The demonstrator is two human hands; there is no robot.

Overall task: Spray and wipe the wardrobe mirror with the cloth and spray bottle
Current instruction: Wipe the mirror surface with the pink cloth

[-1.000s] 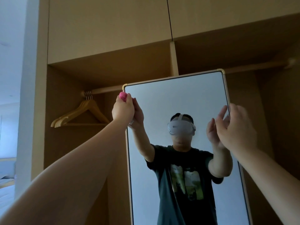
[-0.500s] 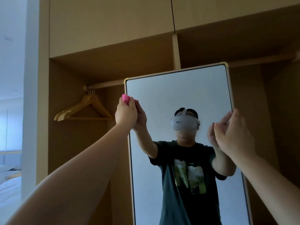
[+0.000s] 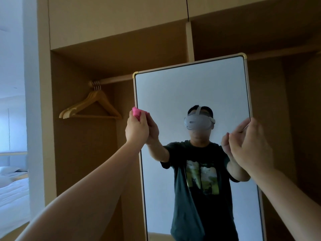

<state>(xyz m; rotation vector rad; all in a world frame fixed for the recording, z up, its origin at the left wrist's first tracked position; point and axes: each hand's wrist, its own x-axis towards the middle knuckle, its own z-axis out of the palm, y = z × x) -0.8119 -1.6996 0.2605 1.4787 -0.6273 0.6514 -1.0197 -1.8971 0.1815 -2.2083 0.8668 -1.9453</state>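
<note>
I am in the wiping part of the job, as far as I can judge. My left hand (image 3: 137, 130) has its grip closed round the pink cloth (image 3: 136, 113), bunched so that only a small wad shows above my knuckles, and I press it against the mirror (image 3: 182, 87) at its left edge, roughly a third of the way down from the top corner. My right hand (image 3: 250, 146) is at the mirror's right edge, at about the same height. Its grip is curled on the frame there with the fingertips on the rim, and I take this to be me steadying the panel while the other hand rubs.

The spray bottle is nowhere in sight, in neither hand nor anywhere around the mirror. So I reckon the spraying is done or set aside for now, though I see no drops or wet film on the glass to prove it. The glass looks even and free of streaks from here, but the light is dim and I cannot tell wiped patches from unwiped ones.

What looks left is the wide middle of the glass, the right side, and the whole lower stretch, which runs down out of view. Wooden hangers (image 3: 90, 106) hang to the left of the mirror, well apart from the cloth.
</note>
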